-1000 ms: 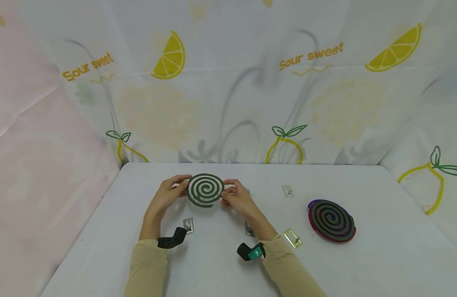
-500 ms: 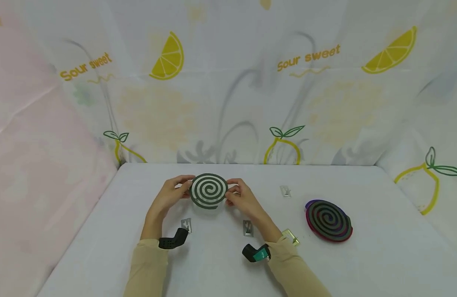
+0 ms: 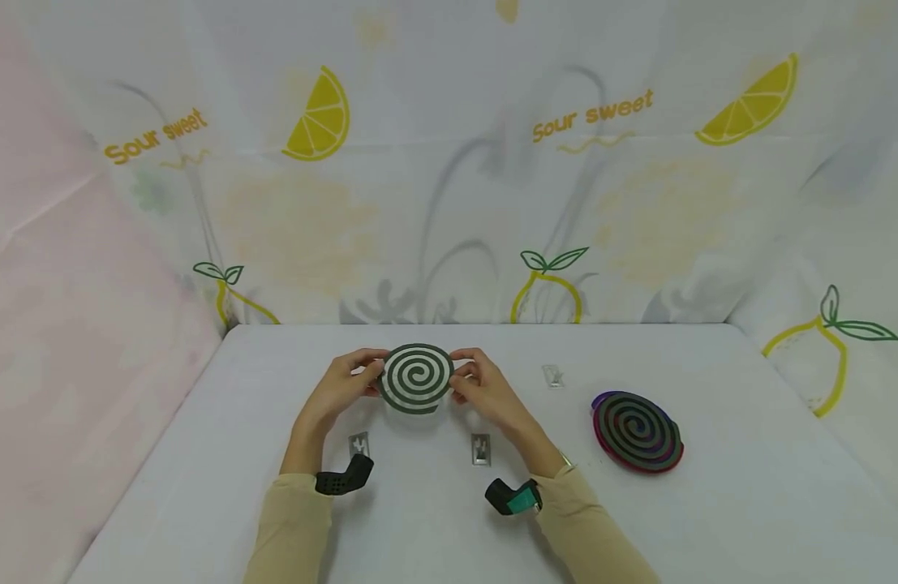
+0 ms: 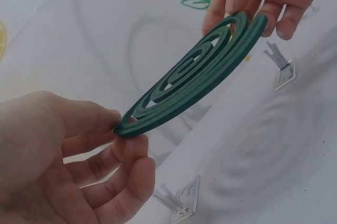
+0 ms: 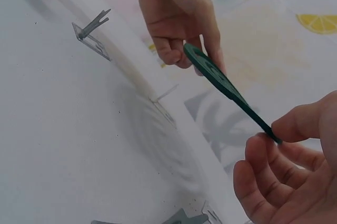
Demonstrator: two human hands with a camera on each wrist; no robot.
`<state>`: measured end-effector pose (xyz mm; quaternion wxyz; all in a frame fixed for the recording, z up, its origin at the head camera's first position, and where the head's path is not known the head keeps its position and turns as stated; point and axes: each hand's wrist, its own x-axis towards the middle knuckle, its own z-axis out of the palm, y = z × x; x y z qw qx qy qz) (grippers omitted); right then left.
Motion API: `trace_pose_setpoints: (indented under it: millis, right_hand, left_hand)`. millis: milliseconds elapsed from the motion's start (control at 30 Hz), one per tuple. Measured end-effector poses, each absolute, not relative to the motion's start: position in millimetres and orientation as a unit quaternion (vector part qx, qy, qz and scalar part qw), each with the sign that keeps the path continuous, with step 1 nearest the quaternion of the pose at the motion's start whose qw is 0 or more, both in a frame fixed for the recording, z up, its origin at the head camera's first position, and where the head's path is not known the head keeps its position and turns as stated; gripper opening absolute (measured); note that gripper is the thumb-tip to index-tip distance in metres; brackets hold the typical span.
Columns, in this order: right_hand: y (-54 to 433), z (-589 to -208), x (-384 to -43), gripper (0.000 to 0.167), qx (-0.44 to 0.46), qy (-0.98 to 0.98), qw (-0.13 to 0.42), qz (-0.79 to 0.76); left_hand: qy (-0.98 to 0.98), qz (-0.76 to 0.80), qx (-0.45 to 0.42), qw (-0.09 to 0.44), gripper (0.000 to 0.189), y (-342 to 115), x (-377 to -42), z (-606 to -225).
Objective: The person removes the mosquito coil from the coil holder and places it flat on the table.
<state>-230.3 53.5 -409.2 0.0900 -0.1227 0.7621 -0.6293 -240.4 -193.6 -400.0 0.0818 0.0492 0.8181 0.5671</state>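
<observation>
A dark green spiral mosquito coil hangs above the white table, held by its two edges. My left hand pinches its left rim between thumb and fingers. My right hand pinches the right rim. In the left wrist view the coil is tilted, with the other hand at its far end. In the right wrist view the coil appears edge-on.
A stack of spiral coils with red and purple edges lies at the right. Small metal coil stands sit on the table: one under the left hand, one under the right, one farther back. Lemon-print cloth walls enclose the table.
Both hands have carried the coil slightly to the right and turned it a little. The grip on its two edges is unchanged.
</observation>
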Motion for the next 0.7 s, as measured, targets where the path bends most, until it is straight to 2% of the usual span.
trace_pose_setpoints:
  millis: [700]
  right_hand:
    - [85, -408, -225, 0.036, -0.144, 0.782, 0.078, -0.601]
  left_hand:
    - [0.818, 0.559, 0.089, 0.100, 0.037, -166, -238, -400]
